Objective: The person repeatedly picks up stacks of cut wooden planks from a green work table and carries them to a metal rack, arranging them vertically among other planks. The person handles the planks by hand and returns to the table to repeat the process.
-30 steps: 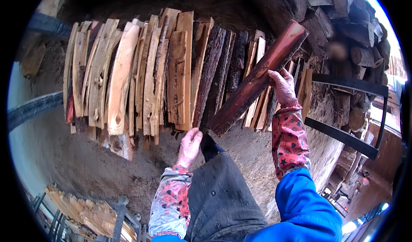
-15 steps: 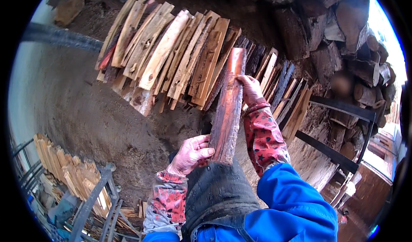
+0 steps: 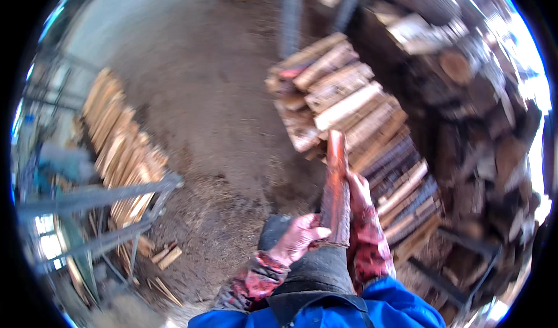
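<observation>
A split wood slab (image 3: 335,194) with dark bark and a reddish streak is held upright in front of my body. My left hand (image 3: 295,239) grips its lower end, thumb on the near face. My right hand (image 3: 357,189) holds its right edge higher up, with the fingers partly hidden behind the wood. Just beyond the slab, and to its right, lies a long row of split wood pieces (image 3: 349,116) stacked side by side. Patterned red sleeves cover both my forearms.
A second row of split wood (image 3: 125,148) stands at the left, behind a grey metal frame (image 3: 139,191). Rough logs (image 3: 465,153) are heaped along the right side. A dark metal rack (image 3: 465,264) is at the lower right. Small offcuts (image 3: 168,256) lie on the dirt floor (image 3: 215,107).
My view has swung to the left, so the stacked row now appears further right and the left-hand pile shows more fully. Both hands still hold the slab, now closer to my body.
</observation>
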`<state>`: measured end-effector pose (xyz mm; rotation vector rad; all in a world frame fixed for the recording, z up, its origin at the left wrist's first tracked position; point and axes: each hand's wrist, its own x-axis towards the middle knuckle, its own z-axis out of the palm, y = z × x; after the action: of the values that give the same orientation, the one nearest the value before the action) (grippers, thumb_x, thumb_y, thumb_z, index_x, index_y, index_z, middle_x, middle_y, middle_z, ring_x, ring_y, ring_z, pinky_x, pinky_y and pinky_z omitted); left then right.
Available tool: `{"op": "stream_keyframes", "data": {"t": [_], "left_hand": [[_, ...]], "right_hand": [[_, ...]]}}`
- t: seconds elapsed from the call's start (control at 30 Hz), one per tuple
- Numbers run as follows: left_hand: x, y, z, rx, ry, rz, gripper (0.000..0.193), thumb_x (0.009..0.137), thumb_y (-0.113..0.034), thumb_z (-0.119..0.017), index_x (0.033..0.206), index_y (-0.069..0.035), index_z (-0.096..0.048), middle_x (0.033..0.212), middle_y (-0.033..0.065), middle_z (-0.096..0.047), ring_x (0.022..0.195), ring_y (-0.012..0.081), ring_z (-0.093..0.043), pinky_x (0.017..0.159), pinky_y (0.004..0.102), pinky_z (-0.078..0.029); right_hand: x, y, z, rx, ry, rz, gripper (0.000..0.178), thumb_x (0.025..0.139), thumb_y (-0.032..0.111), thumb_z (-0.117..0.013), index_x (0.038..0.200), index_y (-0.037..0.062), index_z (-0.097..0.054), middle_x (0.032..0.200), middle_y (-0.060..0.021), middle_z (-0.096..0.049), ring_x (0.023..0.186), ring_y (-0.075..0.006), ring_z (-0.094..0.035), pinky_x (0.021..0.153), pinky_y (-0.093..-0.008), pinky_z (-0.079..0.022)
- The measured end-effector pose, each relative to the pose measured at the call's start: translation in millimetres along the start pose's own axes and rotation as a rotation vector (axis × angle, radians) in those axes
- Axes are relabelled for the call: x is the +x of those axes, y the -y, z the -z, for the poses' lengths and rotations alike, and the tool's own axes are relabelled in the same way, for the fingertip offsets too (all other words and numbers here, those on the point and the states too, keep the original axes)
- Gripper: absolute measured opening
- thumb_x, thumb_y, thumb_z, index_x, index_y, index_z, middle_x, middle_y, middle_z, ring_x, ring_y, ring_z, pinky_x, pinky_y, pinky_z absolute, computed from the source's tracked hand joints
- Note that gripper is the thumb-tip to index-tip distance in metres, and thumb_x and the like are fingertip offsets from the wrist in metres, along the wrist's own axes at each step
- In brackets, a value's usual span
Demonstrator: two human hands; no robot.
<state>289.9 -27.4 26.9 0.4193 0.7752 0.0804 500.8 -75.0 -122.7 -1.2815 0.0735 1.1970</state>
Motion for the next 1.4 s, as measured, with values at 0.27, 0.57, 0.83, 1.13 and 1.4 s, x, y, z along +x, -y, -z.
{"op": "stream_keyframes", "data": {"t": [0.27, 0.57, 0.83, 1.13, 1.4], "left_hand": [[-9, 90, 61, -0.126, -0.259, -0.112, 0.02, 0.083, -0.013, -0.069, 0.098, -0.004, -0.06, 0.071, -0.0012, -0.056, 0.055, 0.0058, -0.049, 0.046, 0.0201, -0.036], [-2, 164, 52, -0.443, -0.412, -0.27, 0.017, 0.087, -0.015, -0.065, 0.095, 0.001, -0.065, 0.078, 0.0022, -0.061, 0.063, 0.009, -0.055, 0.054, 0.0237, -0.042], [17, 201, 58, -0.623, -0.568, -0.405, 0.024, 0.088, -0.016, -0.065, 0.102, 0.003, -0.064, 0.09, 0.0064, -0.067, 0.077, 0.0142, -0.063, 0.069, 0.0272, -0.051], [7, 239, 114, -0.813, -0.546, -0.487, 0.022, 0.087, -0.02, -0.067, 0.092, 0.001, -0.067, 0.08, 0.0057, -0.066, 0.066, 0.0131, -0.061, 0.057, 0.0271, -0.049], [-40, 254, 148, -0.732, -0.466, -0.477, 0.026, 0.09, -0.026, -0.065, 0.095, -0.001, -0.067, 0.082, 0.0022, -0.065, 0.071, 0.0102, -0.06, 0.06, 0.0256, -0.048]], "right_hand": [[-96, -72, -7, -0.142, 0.255, -0.492, 0.043, 0.099, 0.037, -0.046, 0.121, 0.0008, -0.056, 0.105, -0.0156, -0.066, 0.089, -0.0248, -0.068, 0.076, -0.0372, -0.057], [-80, -54, -10, -0.633, 0.829, -0.65, 0.033, 0.098, 0.023, -0.05, 0.119, -0.0007, -0.057, 0.104, -0.0109, -0.066, 0.092, -0.0209, -0.065, 0.085, -0.0341, -0.053], [-75, -50, -31, -0.885, 0.694, -0.991, 0.03, 0.096, 0.025, -0.056, 0.112, 0.0006, -0.057, 0.097, -0.0114, -0.067, 0.085, -0.0226, -0.068, 0.07, -0.0349, -0.057], [-84, -102, -77, -1.166, 0.753, -0.91, 0.025, 0.091, 0.018, -0.061, 0.105, -0.002, -0.062, 0.095, -0.0118, -0.069, 0.083, -0.0226, -0.068, 0.071, -0.0359, -0.056], [-104, -147, -119, -1.332, 0.79, -0.916, 0.024, 0.082, 0.015, -0.067, 0.101, -0.0001, -0.063, 0.088, -0.0087, -0.068, 0.079, -0.0216, -0.067, 0.066, -0.0347, -0.055]]}}
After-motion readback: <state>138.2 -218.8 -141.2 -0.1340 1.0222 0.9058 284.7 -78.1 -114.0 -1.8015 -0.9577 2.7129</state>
